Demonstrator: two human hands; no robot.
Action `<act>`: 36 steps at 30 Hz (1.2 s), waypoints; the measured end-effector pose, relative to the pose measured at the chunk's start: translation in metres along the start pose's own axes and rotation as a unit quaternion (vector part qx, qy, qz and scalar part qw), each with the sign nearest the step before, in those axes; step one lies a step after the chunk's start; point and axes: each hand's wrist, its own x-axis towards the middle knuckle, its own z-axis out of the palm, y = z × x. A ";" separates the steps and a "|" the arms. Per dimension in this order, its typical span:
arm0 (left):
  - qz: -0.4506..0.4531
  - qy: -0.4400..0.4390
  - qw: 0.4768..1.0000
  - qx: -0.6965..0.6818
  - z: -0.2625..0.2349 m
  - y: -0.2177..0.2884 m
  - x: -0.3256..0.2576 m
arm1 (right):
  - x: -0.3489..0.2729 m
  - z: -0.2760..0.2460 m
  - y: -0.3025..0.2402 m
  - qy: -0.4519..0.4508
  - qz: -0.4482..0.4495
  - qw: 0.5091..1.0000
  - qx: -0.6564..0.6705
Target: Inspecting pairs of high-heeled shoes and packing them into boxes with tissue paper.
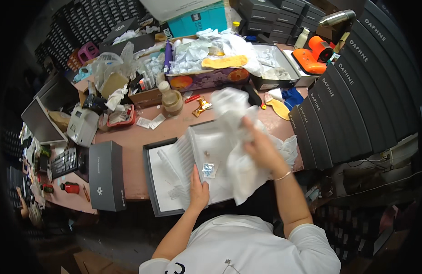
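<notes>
On the table in front of me lies an open dark grey shoebox part (149, 182) with a white inside. My left hand (199, 191) grips a ribbed, whitish wrapping sheet (180, 153) along its near edge, with the thumb up. Beside those fingers rests a small clear-and-blue packet (208, 170). Crumpled white tissue paper (240, 176) is bunched in my right hand (262, 148), over the right part of the box. This paper is smeared by motion, and it hides whatever lies beneath it.
At the left stands a closed dark grey shoebox (105, 176). Tall stacks of dark boxes (352, 100) rise at the right. Behind are a glass jar (172, 101), a carton of crumpled paper (206, 81), yellow insoles (278, 107) and an orange tape dispenser (311, 59).
</notes>
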 end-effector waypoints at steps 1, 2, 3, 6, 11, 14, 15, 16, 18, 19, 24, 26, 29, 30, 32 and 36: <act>0.003 -0.002 1.000 -0.006 0.001 0.004 0.001 | 0.000 -0.029 0.011 0.076 -0.079 0.990 -0.090; 0.008 0.005 1.000 -0.009 0.000 0.006 0.001 | 0.006 -0.057 0.015 0.064 -0.019 0.985 -0.160; 0.002 0.004 1.000 0.000 -0.002 0.010 0.001 | 0.010 -0.078 0.039 0.079 -0.041 0.963 -0.255; -0.030 0.006 0.999 0.009 -0.004 0.011 0.001 | 0.017 -0.098 0.124 -0.017 0.060 0.932 -0.357; 0.073 0.046 0.979 0.185 0.020 0.008 0.017 | 0.006 0.003 0.051 0.043 -0.125 0.942 -0.308; 0.276 -0.004 0.918 0.286 0.026 0.027 0.044 | 0.001 0.082 0.040 -0.165 -0.102 0.918 -0.345; 0.247 -0.067 0.899 0.355 0.029 0.019 0.057 | 0.001 0.102 0.067 -0.201 -0.157 0.871 -0.420; 0.215 -0.131 0.874 0.416 0.029 0.012 0.066 | 0.002 0.117 0.092 -0.233 -0.207 0.811 -0.495; 0.127 -0.223 0.875 0.409 0.035 0.013 0.074 | -0.012 0.123 0.097 -0.211 -0.216 0.797 -0.523; 0.085 -0.274 0.870 0.401 0.039 0.015 0.076 | -0.013 0.123 0.099 -0.199 -0.213 0.791 -0.538; 0.091 -0.160 0.900 0.395 0.061 0.000 0.084 | -0.010 0.112 0.094 -0.184 -0.166 0.864 -0.439; 0.083 -0.125 0.915 0.375 0.064 -0.004 0.087 | -0.013 0.095 0.071 -0.143 -0.206 0.885 -0.393; 0.131 -0.125 0.891 0.416 0.048 0.004 0.075 | -0.019 0.064 0.031 -0.044 -0.298 0.890 -0.342; 0.146 -0.114 0.890 0.417 0.049 -0.003 0.073 | -0.026 0.054 0.035 -0.030 -0.232 0.918 -0.321; 0.168 -0.108 0.897 0.394 0.048 -0.003 0.079 | -0.039 0.037 0.041 0.009 -0.111 0.957 -0.268; 0.214 -0.112 0.938 0.247 0.032 0.016 0.083 | -0.055 0.058 0.018 0.065 -0.166 0.941 -0.287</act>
